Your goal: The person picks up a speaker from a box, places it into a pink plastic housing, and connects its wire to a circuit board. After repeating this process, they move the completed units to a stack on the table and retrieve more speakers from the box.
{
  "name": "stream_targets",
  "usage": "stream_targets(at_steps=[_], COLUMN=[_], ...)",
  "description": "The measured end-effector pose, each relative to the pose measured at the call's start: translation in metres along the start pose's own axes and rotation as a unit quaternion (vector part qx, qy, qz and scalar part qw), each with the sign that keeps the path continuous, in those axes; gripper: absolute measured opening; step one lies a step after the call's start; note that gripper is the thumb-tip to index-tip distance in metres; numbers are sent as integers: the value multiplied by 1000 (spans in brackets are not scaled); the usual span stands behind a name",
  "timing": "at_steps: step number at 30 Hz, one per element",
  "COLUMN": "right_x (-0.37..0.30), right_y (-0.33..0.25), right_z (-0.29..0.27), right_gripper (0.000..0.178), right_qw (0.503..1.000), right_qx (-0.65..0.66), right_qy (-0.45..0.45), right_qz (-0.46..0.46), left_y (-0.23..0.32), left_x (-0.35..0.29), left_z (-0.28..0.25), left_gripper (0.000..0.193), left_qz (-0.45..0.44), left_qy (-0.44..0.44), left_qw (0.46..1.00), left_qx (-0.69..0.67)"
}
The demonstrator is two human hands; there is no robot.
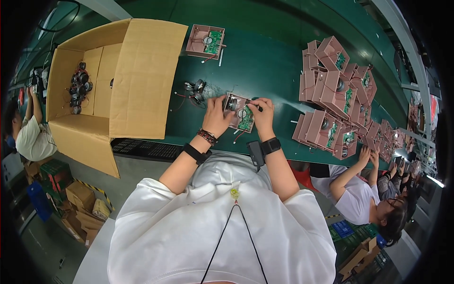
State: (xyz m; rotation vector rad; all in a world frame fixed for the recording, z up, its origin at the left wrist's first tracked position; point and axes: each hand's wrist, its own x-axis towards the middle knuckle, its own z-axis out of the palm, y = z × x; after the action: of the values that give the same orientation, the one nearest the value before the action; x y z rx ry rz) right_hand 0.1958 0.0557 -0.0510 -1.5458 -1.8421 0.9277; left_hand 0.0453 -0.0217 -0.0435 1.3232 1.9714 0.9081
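Observation:
A dusty-pink plastic housing [232, 124] lies on the green bench in front of me, with a green circuit board [245, 124] and a small round speaker [232, 104] inside. My left hand [218, 117] is closed round its left side, thumb reaching over the rim by the speaker. My right hand [263, 116] pinches at the upper right edge; a small dark bit shows at its fingertips, too small to name. A red wire hangs out at the near side. Left of the housing lies a small group of loose speakers [195, 90] with thin wires.
An open cardboard box [149, 75] with several speakers inside stands at the left. Another pink housing [205, 41] sits at the far side of the green bench [265, 57]. Stacked housings [331, 94] fill the right. A co-worker [359, 199] sits beyond them; another person [33, 132] is at far left.

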Motion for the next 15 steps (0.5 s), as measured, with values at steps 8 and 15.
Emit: stream_targets(at_steps=[8,15], right_x=[-2,-2], right_y=[-2,-18], right_z=[2,-2], right_gripper=[11,10], right_qw=[999,990], right_qx=[-26,-127], right_qy=[-3,5], right_qz=[-20,-56], left_y=[-3,-5], left_x=[-3,-2], left_z=[-2,-3], left_gripper=[55,50], left_qz=[-30,-5], left_qy=[-18,-19], left_qw=[999,999], left_qx=[8,26])
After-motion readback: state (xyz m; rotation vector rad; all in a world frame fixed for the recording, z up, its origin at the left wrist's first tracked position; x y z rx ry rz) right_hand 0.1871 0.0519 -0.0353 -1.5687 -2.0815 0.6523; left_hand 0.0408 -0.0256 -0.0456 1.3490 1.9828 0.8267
